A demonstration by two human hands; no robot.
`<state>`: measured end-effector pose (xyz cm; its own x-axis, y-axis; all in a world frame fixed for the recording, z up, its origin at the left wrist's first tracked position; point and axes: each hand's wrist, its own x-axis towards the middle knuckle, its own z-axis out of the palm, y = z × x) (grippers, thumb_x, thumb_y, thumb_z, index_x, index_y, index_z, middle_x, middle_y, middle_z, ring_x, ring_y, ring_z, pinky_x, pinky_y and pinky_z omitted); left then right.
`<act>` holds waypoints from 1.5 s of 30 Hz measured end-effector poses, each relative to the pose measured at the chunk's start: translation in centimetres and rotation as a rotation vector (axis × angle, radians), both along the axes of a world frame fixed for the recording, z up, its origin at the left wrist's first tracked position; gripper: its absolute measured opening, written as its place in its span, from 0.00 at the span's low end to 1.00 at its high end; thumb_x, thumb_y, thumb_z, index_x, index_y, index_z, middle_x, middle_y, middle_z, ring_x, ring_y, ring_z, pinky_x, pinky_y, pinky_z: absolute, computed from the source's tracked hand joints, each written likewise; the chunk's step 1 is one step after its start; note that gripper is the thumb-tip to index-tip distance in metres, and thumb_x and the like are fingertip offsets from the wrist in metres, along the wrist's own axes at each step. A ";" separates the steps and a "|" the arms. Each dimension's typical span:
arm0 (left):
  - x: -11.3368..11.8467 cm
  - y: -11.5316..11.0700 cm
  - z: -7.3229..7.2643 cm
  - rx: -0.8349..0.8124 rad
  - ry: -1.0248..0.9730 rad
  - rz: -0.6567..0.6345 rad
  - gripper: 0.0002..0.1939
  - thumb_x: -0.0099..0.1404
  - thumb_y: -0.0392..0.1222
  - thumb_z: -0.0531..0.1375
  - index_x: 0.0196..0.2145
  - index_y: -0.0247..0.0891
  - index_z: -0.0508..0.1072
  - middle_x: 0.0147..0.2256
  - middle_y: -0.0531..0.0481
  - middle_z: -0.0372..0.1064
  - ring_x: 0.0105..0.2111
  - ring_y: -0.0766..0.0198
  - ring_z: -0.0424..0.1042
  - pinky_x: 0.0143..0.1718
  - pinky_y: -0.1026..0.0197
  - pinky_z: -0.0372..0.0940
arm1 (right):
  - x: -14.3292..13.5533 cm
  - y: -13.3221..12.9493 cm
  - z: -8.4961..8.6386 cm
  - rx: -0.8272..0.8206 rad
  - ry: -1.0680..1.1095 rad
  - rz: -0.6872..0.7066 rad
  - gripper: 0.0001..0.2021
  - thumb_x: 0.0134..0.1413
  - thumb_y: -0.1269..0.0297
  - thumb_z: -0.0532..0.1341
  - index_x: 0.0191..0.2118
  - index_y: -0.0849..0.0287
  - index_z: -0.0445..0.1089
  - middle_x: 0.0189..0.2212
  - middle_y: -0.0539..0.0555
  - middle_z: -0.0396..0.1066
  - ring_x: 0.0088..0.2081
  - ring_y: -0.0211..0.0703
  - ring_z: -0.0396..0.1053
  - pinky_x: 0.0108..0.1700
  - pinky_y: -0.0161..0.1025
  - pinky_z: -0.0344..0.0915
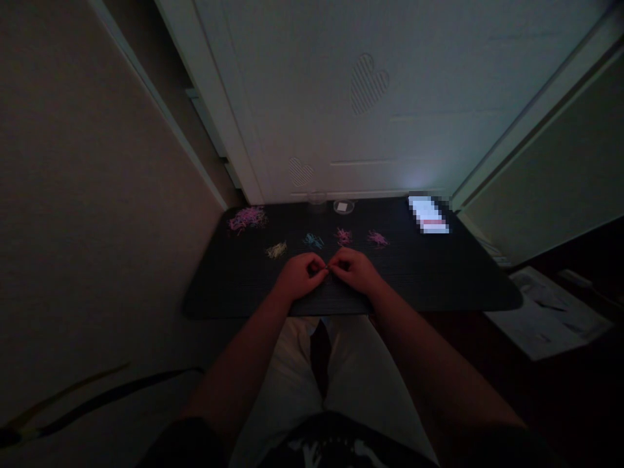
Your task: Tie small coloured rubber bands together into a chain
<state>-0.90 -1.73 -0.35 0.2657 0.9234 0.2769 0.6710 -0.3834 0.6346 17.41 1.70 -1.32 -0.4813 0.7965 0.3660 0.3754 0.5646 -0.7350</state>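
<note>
My left hand point(305, 274) and my right hand point(354, 268) meet fingertip to fingertip above the front middle of the black table point(429, 286). Both are closed in a pinch, thumb against forefinger. Whatever lies between the fingertips is too small and dark to name. Just beyond the hands is a row of small heaps of thin strands: a yellow heap point(277, 249), a blue heap point(313, 240), a pink heap point(344, 236) and a purplish-pink heap point(378, 238). A larger mixed heap point(247, 219), mostly pink and purple, lies at the back left.
A clear round container point(317, 202) stands at the table's back edge, beside a clear lid point(344, 207) with a white square on it. At the back right a lit phone point(429, 213) lies on the table. A white door rises behind; papers point(546, 312) lie low on the right.
</note>
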 end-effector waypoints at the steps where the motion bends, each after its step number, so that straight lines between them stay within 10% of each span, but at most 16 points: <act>1: 0.0 0.0 0.0 0.000 -0.001 0.002 0.06 0.56 0.41 0.60 0.31 0.37 0.71 0.29 0.51 0.70 0.29 0.67 0.68 0.30 0.65 0.62 | 0.0 0.0 0.0 0.000 -0.002 -0.001 0.03 0.48 0.70 0.60 0.28 0.59 0.71 0.26 0.51 0.65 0.28 0.36 0.62 0.31 0.34 0.59; 45: 0.0 0.1 0.1 -0.040 -0.026 0.035 0.06 0.59 0.41 0.57 0.32 0.37 0.72 0.28 0.51 0.72 0.28 0.67 0.69 0.30 0.64 0.62 | -0.1 -0.4 0.3 -0.068 0.006 -0.052 0.04 0.50 0.69 0.58 0.33 0.59 0.69 0.25 0.50 0.68 0.27 0.36 0.63 0.30 0.34 0.59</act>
